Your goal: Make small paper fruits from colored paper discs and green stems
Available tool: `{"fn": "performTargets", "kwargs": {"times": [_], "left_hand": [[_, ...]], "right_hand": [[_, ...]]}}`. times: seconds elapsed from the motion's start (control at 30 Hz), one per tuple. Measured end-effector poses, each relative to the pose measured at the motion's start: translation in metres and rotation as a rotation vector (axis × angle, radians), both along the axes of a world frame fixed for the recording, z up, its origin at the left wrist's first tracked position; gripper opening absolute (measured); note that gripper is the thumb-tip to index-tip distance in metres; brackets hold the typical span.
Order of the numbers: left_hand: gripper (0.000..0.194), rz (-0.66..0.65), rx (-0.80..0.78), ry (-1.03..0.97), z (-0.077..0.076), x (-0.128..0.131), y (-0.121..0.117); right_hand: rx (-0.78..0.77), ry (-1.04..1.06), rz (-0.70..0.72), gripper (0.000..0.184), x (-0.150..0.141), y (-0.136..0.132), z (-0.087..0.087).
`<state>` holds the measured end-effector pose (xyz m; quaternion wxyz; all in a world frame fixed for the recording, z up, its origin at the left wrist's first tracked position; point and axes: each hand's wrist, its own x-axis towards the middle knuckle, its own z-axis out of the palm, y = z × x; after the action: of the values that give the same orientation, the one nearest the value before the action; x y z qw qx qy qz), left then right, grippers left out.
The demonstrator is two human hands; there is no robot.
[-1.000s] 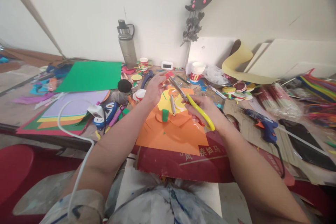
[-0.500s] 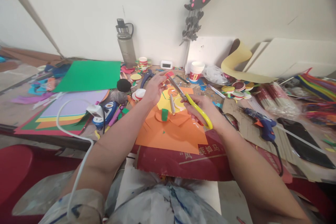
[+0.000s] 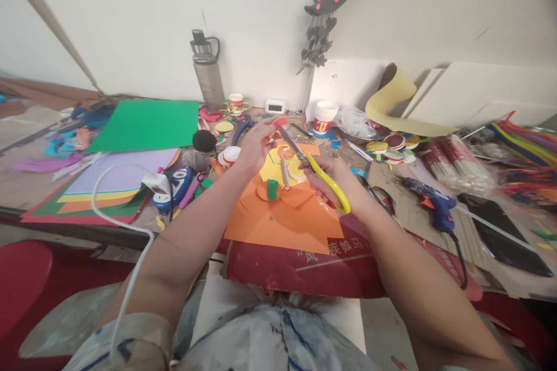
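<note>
Between the fingers of my left hand (image 3: 260, 142) is a small piece of red paper (image 3: 279, 122), held above the table. My right hand (image 3: 327, 177) is wrapped round a pair of scissors with yellow handles (image 3: 328, 181); their blades point up and left, the tips at the red paper. Below both hands lie orange paper sheets (image 3: 278, 223) and yellow paper (image 3: 268, 170). A small green paper piece (image 3: 272, 189) and a pen-like stick (image 3: 285, 172) rest on them. Whether the blades are cutting into the red paper cannot be made out.
A red board (image 3: 304, 272) juts over the front edge. To the left are a green sheet (image 3: 148, 124), a paper stack (image 3: 117, 177) and a white cable (image 3: 98, 185). Paper cups (image 3: 325, 117) and a bottle (image 3: 208, 72) stand behind. Rightward lie a glue gun (image 3: 435, 206) and a black phone (image 3: 505, 235).
The view has shifted very slightly. Both hands, the red paper and the scissors keep almost the same position.
</note>
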<state>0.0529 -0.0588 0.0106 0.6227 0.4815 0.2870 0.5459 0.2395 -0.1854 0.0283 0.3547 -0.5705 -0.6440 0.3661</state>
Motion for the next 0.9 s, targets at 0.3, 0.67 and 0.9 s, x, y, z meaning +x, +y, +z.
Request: {"fn": "performTargets", "kwargs": {"times": [0.3, 0.67, 0.9], "left_hand": [[0.043, -0.001, -0.022, -0.03, 0.001, 0.0003, -0.0013], [0.044, -0.003, -0.024, -0.013, 0.0004, -0.0002, -0.0012], [0.042, 0.007, 0.017, -0.063, 0.0, -0.0033, 0.0011]], "right_hand": [[0.151, -0.065, 0.008, 0.024, 0.0012, 0.0, -0.0002], [0.19, -0.127, 0.066, 0.018, 0.0042, 0.0025, 0.0009], [0.202, -0.092, 0.163, 0.03, 0.0051, 0.0087, -0.0058]]}}
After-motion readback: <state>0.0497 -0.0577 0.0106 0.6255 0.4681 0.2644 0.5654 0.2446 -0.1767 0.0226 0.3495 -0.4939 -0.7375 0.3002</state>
